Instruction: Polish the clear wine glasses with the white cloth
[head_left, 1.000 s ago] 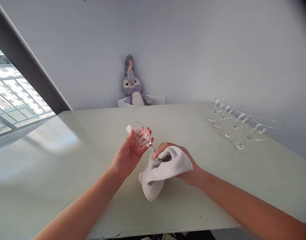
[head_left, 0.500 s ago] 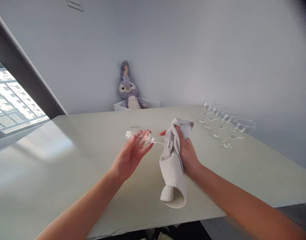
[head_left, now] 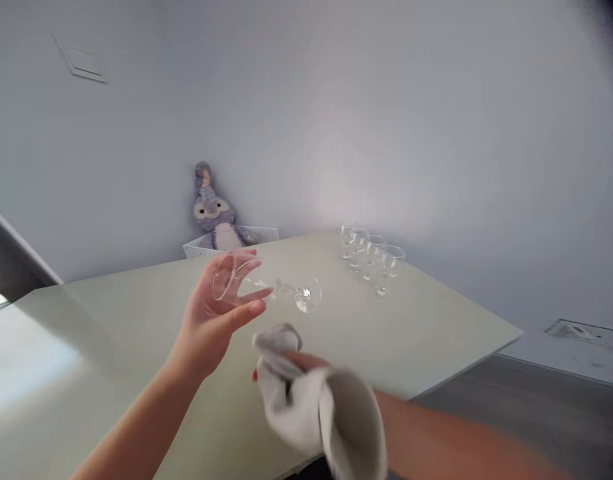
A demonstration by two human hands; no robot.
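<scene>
Nearest me, white cloth (head_left: 296,407), blurred, bunched in the right hand (head_left: 311,362); those fingers look clamped on it, mostly hidden by folds. Just beyond, glass (head_left: 280,286) in the left hand (head_left: 213,327), held above the surface (head_left: 336,347), tipped on its side: mouth to the left, foot to the right. Left fingers curl behind the bowl, visible through it, thumb on the near side; closed around the bowl, stem and foot sticking out free. Cloth sits below the foot, a gap between. Farther off to the right, four glasses (head_left: 369,257) upright in a close row, overlapping from here, well apart from both hands. At the far edge, white basket (head_left: 266,235), plush toy (head_left: 219,223) sitting in it; left hand overlaps its front. Behind, grey wall (head_left: 436,133).
</scene>
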